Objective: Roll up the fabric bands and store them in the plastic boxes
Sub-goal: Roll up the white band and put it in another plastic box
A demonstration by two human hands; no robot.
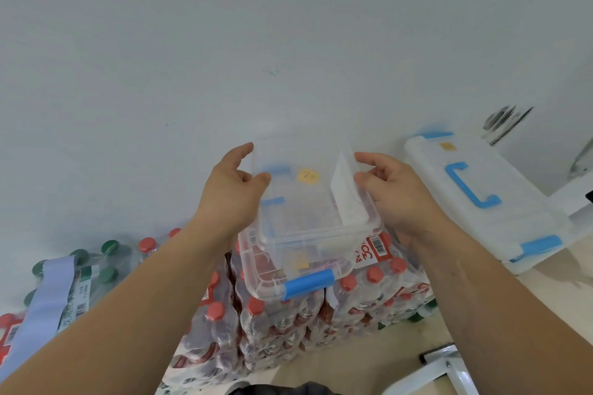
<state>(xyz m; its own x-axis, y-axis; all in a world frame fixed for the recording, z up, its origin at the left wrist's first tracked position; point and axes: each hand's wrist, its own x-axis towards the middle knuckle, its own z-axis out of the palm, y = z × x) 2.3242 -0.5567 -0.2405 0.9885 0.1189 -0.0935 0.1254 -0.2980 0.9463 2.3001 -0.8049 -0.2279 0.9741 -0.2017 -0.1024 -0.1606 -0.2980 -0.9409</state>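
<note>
A clear plastic lid (308,199) with a yellow sticker is lifted and tilted above a clear plastic box (272,279) with a blue latch. My left hand (234,189) pinches the lid's left edge. On the opposite edge, my right hand (391,189) pinches it too. The box stands on shrink-wrapped packs of red-capped bottles (288,321). Something pale and yellow lies inside the box, blurred through the plastic. A light purple fabric band (45,301) lies draped over green-capped bottles at the lower left.
A second clear box with blue handle and latches (481,199) stands closed on a surface at the right. A white wall fills the background. A white metal frame (449,369) shows at the bottom right. Green-capped bottle packs (96,269) sit at the left.
</note>
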